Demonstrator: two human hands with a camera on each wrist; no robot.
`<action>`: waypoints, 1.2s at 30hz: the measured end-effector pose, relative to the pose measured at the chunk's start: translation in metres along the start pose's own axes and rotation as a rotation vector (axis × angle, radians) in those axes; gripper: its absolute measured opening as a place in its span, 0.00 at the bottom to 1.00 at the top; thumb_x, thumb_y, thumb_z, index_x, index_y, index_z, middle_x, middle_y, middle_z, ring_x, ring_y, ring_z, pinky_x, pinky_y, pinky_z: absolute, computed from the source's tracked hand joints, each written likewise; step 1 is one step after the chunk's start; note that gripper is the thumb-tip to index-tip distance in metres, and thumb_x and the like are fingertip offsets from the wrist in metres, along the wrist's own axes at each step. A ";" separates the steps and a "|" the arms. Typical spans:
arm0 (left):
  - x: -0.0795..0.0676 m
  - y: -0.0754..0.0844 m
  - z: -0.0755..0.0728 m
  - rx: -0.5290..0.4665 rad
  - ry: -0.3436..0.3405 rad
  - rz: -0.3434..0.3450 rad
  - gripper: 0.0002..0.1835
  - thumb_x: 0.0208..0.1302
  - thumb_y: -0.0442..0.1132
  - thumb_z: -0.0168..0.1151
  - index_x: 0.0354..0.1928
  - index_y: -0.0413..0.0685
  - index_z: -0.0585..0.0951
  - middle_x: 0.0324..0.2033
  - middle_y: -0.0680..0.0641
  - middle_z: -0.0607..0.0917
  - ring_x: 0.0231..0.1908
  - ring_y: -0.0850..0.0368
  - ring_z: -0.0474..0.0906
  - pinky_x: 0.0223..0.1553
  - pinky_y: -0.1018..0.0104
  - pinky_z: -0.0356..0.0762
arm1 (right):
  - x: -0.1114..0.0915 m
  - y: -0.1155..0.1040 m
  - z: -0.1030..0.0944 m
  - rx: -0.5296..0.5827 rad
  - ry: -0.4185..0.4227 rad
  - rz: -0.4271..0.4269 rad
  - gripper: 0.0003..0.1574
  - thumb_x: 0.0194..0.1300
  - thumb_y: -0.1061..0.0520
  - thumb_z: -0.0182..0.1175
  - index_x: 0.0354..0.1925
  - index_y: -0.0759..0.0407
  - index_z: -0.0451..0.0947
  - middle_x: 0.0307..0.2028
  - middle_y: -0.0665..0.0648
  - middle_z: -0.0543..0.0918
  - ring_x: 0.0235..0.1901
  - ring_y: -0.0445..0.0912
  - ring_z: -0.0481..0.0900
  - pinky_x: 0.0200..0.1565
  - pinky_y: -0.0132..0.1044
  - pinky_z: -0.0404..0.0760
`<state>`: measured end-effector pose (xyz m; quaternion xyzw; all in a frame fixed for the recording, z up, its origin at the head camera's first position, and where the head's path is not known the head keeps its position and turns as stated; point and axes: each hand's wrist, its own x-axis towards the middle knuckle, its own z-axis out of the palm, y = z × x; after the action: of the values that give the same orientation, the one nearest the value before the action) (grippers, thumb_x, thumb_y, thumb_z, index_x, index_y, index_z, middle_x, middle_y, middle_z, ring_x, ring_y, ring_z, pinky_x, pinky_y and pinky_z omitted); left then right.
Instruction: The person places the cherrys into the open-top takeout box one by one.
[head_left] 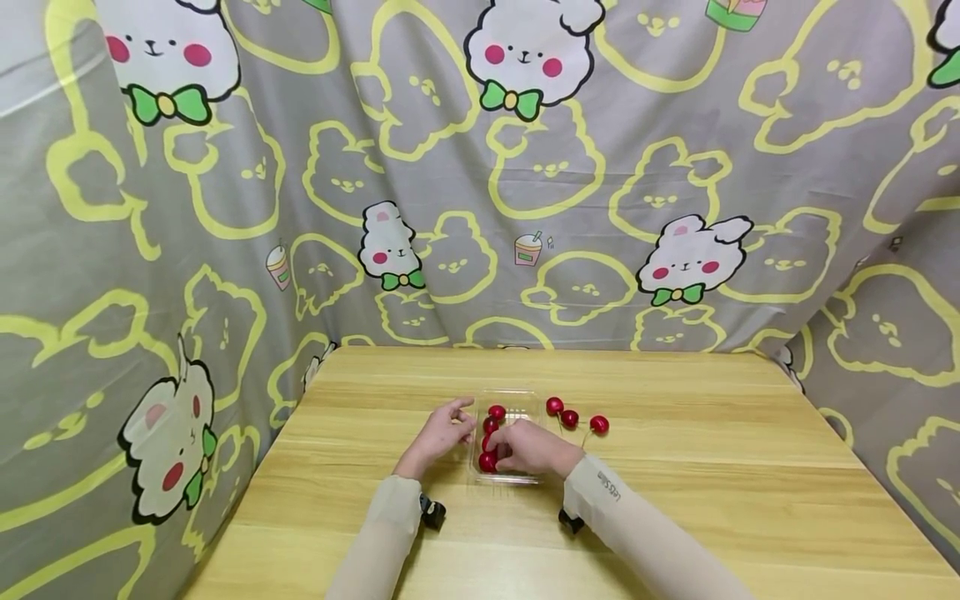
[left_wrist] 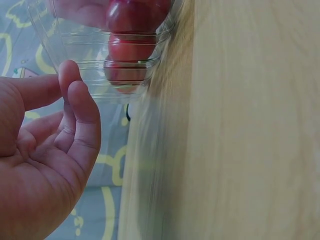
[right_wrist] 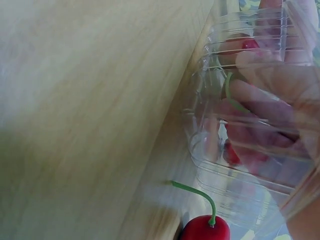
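Observation:
A clear plastic box (head_left: 525, 477) stands on the table with several red cherries (head_left: 487, 461) in a row along its left side. My right hand (head_left: 528, 447) reaches down into it, fingers curled over a cherry in the row and the thumb close by. Through the clear wall in the right wrist view, a green stem (right_wrist: 229, 87) and bits of red show among the fingers. At the box's left edge is my left hand (head_left: 441, 431), its index finger stretched forward and the others loosely bent. In the left wrist view its fingertips (left_wrist: 70, 75) meet the box's rim.
Three loose cherries (head_left: 570, 419) lie right of the box, with stems. One of the cherries (right_wrist: 206, 229) shows near the box wall in the right wrist view. The wooden table (head_left: 712, 492) is bordered behind and at the sides by a patterned curtain (head_left: 577, 317).

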<state>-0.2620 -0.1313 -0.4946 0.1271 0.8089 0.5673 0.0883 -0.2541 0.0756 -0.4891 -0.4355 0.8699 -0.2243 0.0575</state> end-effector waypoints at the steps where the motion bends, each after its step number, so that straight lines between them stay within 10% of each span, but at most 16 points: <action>1: 0.000 0.000 0.000 -0.001 -0.001 -0.001 0.26 0.67 0.30 0.54 0.66 0.32 0.63 0.30 0.45 0.77 0.24 0.58 0.78 0.33 0.59 0.82 | 0.000 0.000 0.000 0.004 -0.001 0.002 0.13 0.55 0.60 0.69 0.41 0.56 0.82 0.29 0.43 0.82 0.27 0.30 0.76 0.32 0.22 0.76; 13: 0.000 0.001 0.001 -0.013 0.003 0.015 0.25 0.67 0.28 0.54 0.65 0.29 0.64 0.31 0.41 0.78 0.24 0.56 0.78 0.33 0.56 0.82 | -0.001 -0.003 -0.002 0.018 -0.009 0.013 0.12 0.55 0.61 0.69 0.39 0.57 0.81 0.30 0.46 0.82 0.28 0.30 0.76 0.32 0.23 0.77; 22: -0.019 0.034 0.000 -0.021 -0.011 0.032 0.24 0.66 0.26 0.53 0.63 0.27 0.65 0.33 0.33 0.78 0.26 0.51 0.79 0.36 0.53 0.82 | -0.001 -0.001 -0.002 0.042 -0.013 0.033 0.13 0.55 0.60 0.69 0.41 0.57 0.81 0.29 0.44 0.82 0.28 0.31 0.76 0.32 0.23 0.77; 36: -0.012 0.020 0.000 -0.028 0.001 0.017 0.25 0.66 0.26 0.53 0.64 0.26 0.63 0.36 0.30 0.77 0.28 0.45 0.79 0.36 0.52 0.82 | -0.022 -0.002 -0.035 -0.008 0.103 0.036 0.16 0.59 0.58 0.67 0.45 0.62 0.82 0.40 0.56 0.84 0.41 0.46 0.80 0.43 0.38 0.80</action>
<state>-0.2482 -0.1282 -0.4759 0.1324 0.7997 0.5794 0.0851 -0.2491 0.1034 -0.4590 -0.4079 0.8803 -0.2418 0.0151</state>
